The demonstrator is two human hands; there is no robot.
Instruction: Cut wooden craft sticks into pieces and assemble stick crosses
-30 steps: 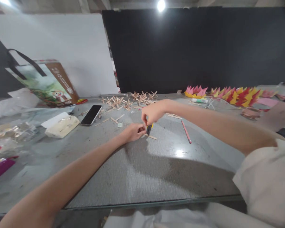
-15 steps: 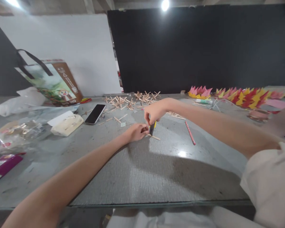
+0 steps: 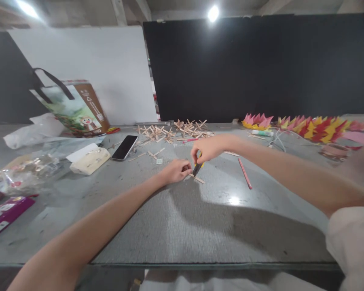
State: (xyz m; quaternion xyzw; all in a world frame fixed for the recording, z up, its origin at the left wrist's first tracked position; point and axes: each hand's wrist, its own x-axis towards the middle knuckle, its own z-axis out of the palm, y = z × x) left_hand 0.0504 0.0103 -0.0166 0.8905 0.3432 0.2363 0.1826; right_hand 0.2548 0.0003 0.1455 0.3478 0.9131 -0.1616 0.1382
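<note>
My right hand (image 3: 209, 148) is closed around a yellow and black utility knife (image 3: 197, 166), its dark end pointing down. That end meets a thin wooden craft stick (image 3: 199, 179) lying on the grey table (image 3: 157, 226). Just left of it, my left hand (image 3: 179, 170) pinches the other end of the stick and presses it to the tabletop; the gripped part is hidden by the fingers. Beyond my hands lie crossed craft sticks (image 3: 156, 155) and a small pale green square (image 3: 159, 161).
At the back is a pile of craft sticks (image 3: 157, 132). To the left are a phone (image 3: 125, 147), a tissue pack (image 3: 90, 159) and a shopping bag (image 3: 79, 109). A red pencil (image 3: 244, 173) and folded paper pieces (image 3: 318, 127) are on the right.
My right hand has tilted the knife, its top leaning further right and its lower end still at the stick. My left hand keeps its pinch. The whole view has shifted slightly.
</note>
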